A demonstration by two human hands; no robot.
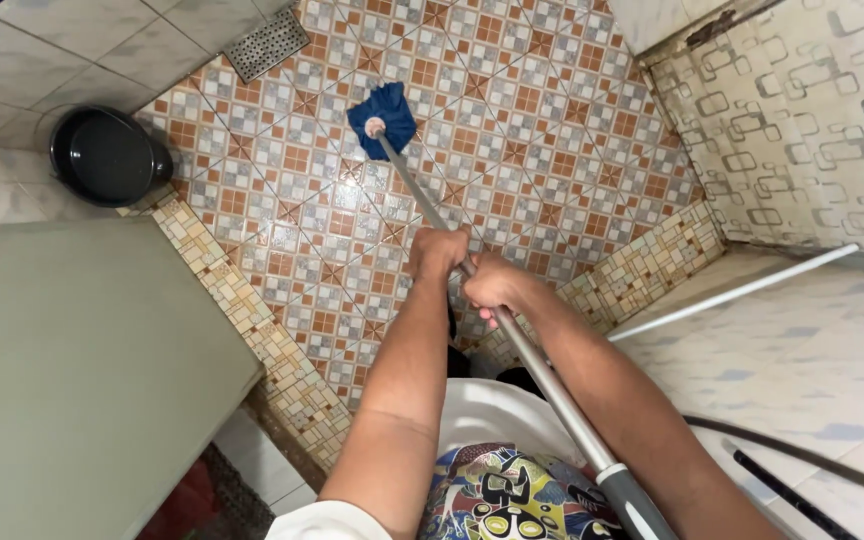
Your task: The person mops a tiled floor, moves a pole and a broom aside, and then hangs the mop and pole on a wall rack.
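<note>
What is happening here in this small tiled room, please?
A person stands over a patterned tile floor and grips a metal mop handle with both hands. The left hand is further down the handle, the right hand just behind it. The blue mop head rests on the tiles near a floor drain. A dark bucket sits by the left wall.

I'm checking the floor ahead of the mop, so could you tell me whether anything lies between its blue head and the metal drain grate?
Nothing visible does. Only bare patterned tile separates the blue mop head from the drain grate. The dark bucket sits off to the side.
</note>
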